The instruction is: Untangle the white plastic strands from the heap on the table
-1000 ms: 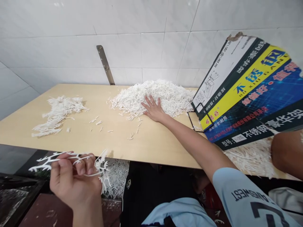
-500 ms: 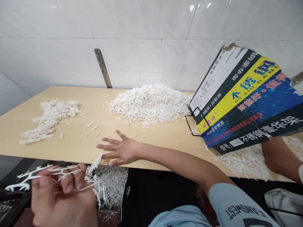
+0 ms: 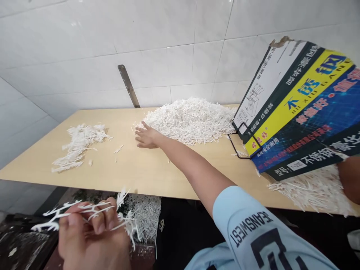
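Note:
My left hand (image 3: 92, 232), at the lower left in front of the board's edge, is closed around white branched plastic sprues (image 3: 53, 217). Their prongs stick out on both sides of the fingers. My right hand (image 3: 147, 137) lies on the wooden board (image 3: 140, 172) with its fingers spread. Its fingertips are at the left edge of a large heap of small white plastic pieces (image 3: 191, 120); whether any lie under the palm is hidden. A smaller heap of white branched pieces (image 3: 81, 144) lies on the left of the board, with a few loose bits between the heaps.
A printed cardboard sheet (image 3: 303, 112) stands tilted at the right, beside a black wire frame (image 3: 239, 146). More white pieces (image 3: 317, 187) lie beyond it, near another person's arm (image 3: 350, 180). Below the board is a mass of white sprues (image 3: 144, 215). A metal bracket (image 3: 128, 86) is on the tiled wall.
My right hand has moved away from me, from the board's front edge to the big heap's left edge. Several loose bits near it are gone from their spots. My left hand keeps its hold.

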`<state>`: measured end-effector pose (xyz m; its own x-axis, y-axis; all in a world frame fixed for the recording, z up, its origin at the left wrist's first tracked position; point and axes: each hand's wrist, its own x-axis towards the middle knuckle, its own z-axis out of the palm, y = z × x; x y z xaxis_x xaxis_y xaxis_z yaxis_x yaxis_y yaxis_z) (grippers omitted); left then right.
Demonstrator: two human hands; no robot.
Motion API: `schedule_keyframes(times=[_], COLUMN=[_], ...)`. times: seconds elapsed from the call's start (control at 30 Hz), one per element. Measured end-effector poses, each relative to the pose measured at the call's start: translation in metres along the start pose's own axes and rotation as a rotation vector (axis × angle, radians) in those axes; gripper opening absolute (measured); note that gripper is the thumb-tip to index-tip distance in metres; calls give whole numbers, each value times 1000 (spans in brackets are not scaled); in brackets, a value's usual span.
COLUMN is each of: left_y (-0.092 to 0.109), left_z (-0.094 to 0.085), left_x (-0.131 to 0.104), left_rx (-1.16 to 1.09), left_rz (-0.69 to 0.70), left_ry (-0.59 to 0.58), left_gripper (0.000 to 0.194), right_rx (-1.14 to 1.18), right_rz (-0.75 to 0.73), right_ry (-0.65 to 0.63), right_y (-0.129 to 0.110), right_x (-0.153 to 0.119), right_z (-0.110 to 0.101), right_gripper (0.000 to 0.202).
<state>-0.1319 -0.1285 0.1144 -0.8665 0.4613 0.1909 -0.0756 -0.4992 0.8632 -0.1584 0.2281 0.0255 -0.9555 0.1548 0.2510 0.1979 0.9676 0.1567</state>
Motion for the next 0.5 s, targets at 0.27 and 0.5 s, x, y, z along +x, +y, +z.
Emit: schedule_keyframes(times=[0.27,0.5], left_y=[-10,-11], left_z=[26,25], left_x=[-1,-1], left_rx=[-128,-148], left_rz=[-59,-104], left_ry=[21,33], left_gripper=[10,13], right_rx=[149,61], right_rz=[-403,59], right_ry=[151,-37], right_y=[-117,-22], right_x=[72,24], right_z=[29,29], right_gripper=[49,63])
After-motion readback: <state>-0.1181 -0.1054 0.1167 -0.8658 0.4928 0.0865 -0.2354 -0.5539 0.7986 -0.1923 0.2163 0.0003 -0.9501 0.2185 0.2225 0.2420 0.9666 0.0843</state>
